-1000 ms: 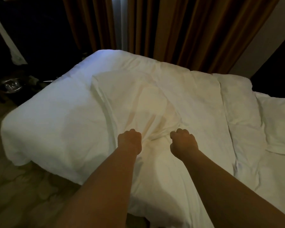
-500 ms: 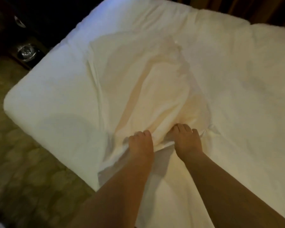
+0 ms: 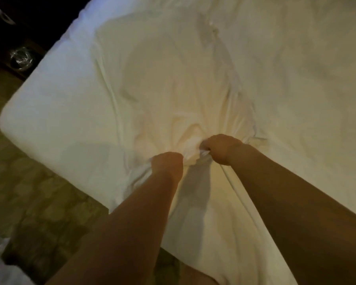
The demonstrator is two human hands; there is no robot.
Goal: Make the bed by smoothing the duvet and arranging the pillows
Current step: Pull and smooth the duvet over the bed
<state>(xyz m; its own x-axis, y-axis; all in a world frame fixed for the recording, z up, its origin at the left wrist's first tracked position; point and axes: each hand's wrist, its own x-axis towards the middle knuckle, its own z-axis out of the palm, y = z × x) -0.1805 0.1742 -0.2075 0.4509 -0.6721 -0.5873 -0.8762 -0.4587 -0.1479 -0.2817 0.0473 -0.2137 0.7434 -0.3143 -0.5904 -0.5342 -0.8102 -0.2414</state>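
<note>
Both fists bunching the duvet

Right now your left hand [image 3: 169,164] and right hand [image 3: 222,148] each pinch a gathered fold of the white, wrinkled cotton duvet [image 3: 173,83] in a closed grip, nearly touching. It covers the bed beside the patterned brown carpet [image 3: 33,192].

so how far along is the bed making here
Early. Done: the duvet already covers the bed as far as the view shows, out to its rounded corner. In hand: the left hand and right hand are both fisted on a bunch of its fabric, creases fanning away from them. Left: flattening those wrinkles and arranging pillows, none of which are in view.
</note>
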